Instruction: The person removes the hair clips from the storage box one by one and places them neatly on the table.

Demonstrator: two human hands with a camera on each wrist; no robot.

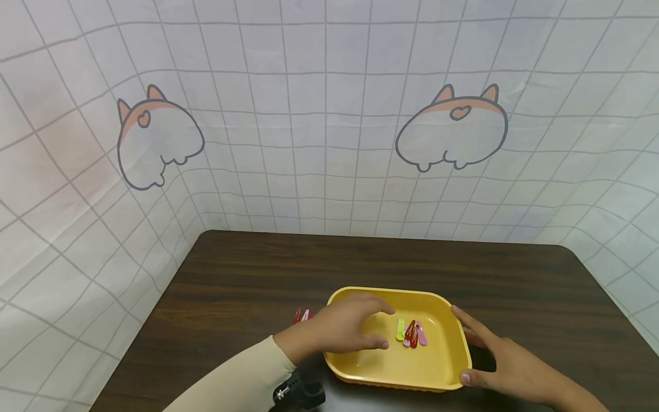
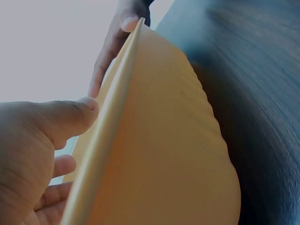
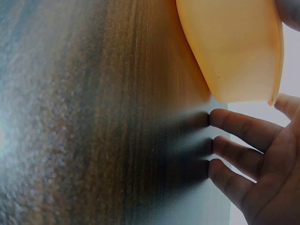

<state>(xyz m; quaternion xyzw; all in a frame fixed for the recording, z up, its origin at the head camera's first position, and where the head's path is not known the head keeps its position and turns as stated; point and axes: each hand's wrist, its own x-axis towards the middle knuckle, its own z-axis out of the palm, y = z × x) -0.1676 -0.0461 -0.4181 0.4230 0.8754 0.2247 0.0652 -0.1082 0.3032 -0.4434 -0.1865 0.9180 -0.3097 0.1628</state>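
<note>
Gripping nothing, our left hand (image 1: pixel 350 324) hovers over the yellow basin (image 1: pixel 437 363), our right hand (image 1: pixel 508 364) straight-fingered by its rim; sorting snap hair clips (image 1: pixel 414 337) seemingly needs a fine pinch next.

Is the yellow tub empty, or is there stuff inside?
Not empty: the head view shows red, pink and yellow-green clips lying in the yellow tub.
</note>
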